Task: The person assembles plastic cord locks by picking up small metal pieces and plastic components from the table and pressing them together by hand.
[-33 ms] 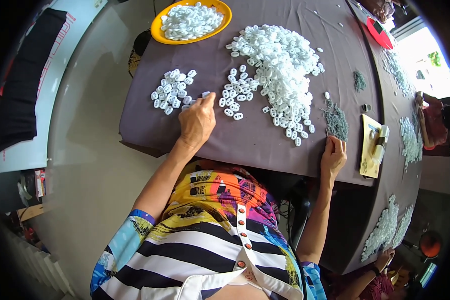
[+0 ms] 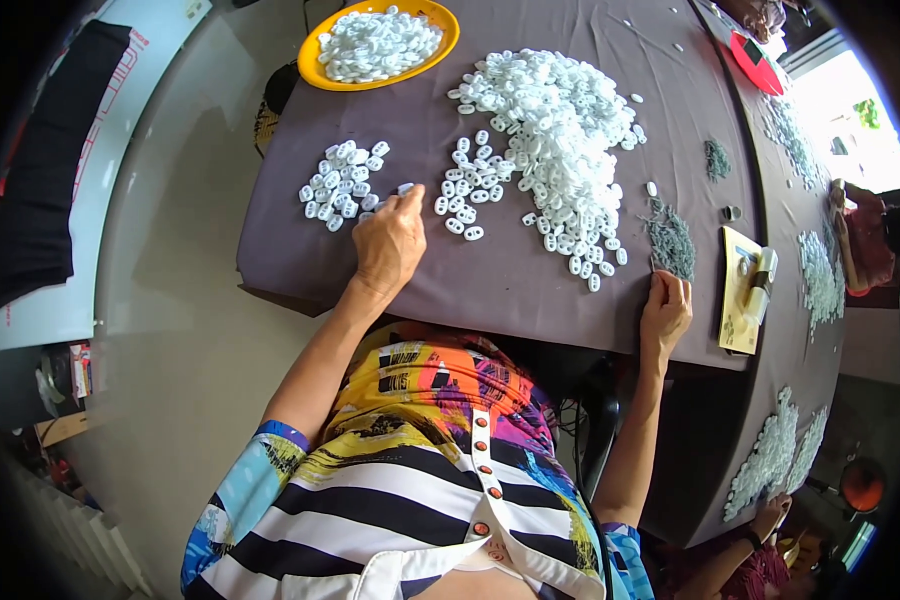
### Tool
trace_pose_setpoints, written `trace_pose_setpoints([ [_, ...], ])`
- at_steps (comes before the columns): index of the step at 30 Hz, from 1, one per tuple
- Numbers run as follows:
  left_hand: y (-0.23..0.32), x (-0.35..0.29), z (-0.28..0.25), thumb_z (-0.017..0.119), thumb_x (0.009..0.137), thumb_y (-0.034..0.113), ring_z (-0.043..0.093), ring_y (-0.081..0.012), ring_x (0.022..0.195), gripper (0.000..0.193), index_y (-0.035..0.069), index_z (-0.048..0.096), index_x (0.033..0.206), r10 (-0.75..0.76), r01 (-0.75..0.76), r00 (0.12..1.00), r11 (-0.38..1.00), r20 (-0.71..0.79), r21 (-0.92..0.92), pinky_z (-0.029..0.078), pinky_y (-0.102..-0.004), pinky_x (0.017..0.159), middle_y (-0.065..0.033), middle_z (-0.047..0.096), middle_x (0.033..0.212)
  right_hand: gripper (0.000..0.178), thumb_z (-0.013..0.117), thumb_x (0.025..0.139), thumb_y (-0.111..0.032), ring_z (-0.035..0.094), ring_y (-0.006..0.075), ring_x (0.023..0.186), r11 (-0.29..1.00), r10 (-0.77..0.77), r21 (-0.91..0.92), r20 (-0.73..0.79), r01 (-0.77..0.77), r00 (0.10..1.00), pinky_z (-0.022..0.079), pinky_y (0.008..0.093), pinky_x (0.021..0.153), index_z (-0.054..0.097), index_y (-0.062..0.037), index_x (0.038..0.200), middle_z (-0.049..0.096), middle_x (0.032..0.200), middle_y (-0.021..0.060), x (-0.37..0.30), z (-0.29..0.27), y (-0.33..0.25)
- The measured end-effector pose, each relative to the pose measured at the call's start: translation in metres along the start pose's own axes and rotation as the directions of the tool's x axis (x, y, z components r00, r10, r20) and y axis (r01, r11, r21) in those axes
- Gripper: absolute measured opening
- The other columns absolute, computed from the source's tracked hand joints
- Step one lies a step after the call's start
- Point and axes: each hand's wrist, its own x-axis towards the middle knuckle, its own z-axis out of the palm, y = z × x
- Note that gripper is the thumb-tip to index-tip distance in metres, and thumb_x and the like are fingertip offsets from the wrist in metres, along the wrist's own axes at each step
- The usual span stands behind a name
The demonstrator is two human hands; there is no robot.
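In my left hand [image 2: 389,245], thumb and fingertips pinch a small white oval piece with two holes [image 2: 406,188] just above the tablecloth. Left of that hand lies a loose group of the same white pieces [image 2: 337,183], and to its right another small group [image 2: 467,185]. A large heap of them [image 2: 570,130] spreads beyond. My right hand [image 2: 667,312] is closed at the near edge of a pile of thin grey-green bits [image 2: 672,243]. Its fingertips are pressed together, and what they hold is too small to make out.
A yellow bowl [image 2: 313,72] full of white pieces stands at the far left. Right of my right hand are a tan card [image 2: 736,325] and a clear-and-white tube [image 2: 762,285]. A co-worker's hand [image 2: 768,516] is by more white pieces at lower right.
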Motion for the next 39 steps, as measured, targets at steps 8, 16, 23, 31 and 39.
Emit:
trace_pose_setpoints([
  [8,-0.011,0.007,0.002,0.056,0.079,0.009,0.063,-0.0278,0.066,0.020,0.008,0.062,0.098,-0.051,0.054,0.997,0.997,-0.059,0.056,0.051,-0.0368,0.056,-0.0092,0.063,0.080,0.006,0.058,0.082,-0.011,0.057,0.0278,0.070,1.000,0.011,0.016,-0.002,-0.011,1.000,0.045,0.0351,0.061,0.062,-0.0062,0.084,0.058,0.080,0.0095,0.001,0.000,-0.002],
  [16,-0.010,0.007,0.005,0.057,0.081,0.010,0.063,-0.0277,0.070,0.016,0.008,0.065,0.094,-0.116,0.117,0.992,0.993,-0.054,0.010,0.050,-0.0371,0.060,-0.0077,0.065,0.081,0.007,0.058,0.082,-0.011,0.057,0.0277,0.070,1.000,0.009,0.007,0.005,-0.009,1.000,0.045,0.0351,0.062,0.062,-0.0063,0.084,0.058,0.080,0.0094,0.000,0.001,0.002],
  [23,-0.008,0.007,-0.001,0.056,0.080,0.010,0.063,-0.0274,0.069,0.017,0.007,0.063,0.095,-0.098,0.099,0.994,0.995,-0.056,0.004,0.050,-0.0369,0.059,-0.0082,0.064,0.081,0.008,0.059,0.082,-0.011,0.058,0.0264,0.070,1.000,0.012,0.023,0.007,-0.012,1.000,0.045,0.0338,0.062,0.063,-0.0051,0.085,0.060,0.081,0.0097,0.001,0.003,0.000],
  [31,-0.008,0.007,-0.004,0.057,0.081,0.011,0.063,-0.0283,0.070,0.016,0.006,0.064,0.094,-0.106,0.106,0.993,0.994,-0.041,-0.011,0.050,-0.0375,0.061,-0.0086,0.065,0.083,0.007,0.058,0.082,-0.010,0.057,0.0272,0.071,0.999,0.033,0.028,0.015,-0.034,0.999,0.045,0.0341,0.062,0.062,-0.0054,0.084,0.059,0.080,0.0094,0.000,0.002,-0.001],
  [39,-0.002,0.009,-0.001,0.056,0.082,0.011,0.063,-0.0301,0.074,0.016,0.007,0.065,0.095,-0.132,0.130,0.991,0.990,-0.032,-0.052,0.049,-0.0383,0.063,-0.0104,0.066,0.085,0.007,0.059,0.082,-0.010,0.059,0.0319,0.073,0.999,0.034,-0.007,-0.012,-0.034,0.999,0.046,0.0368,0.063,0.063,-0.0055,0.085,0.060,0.082,0.0132,0.001,-0.002,-0.002],
])
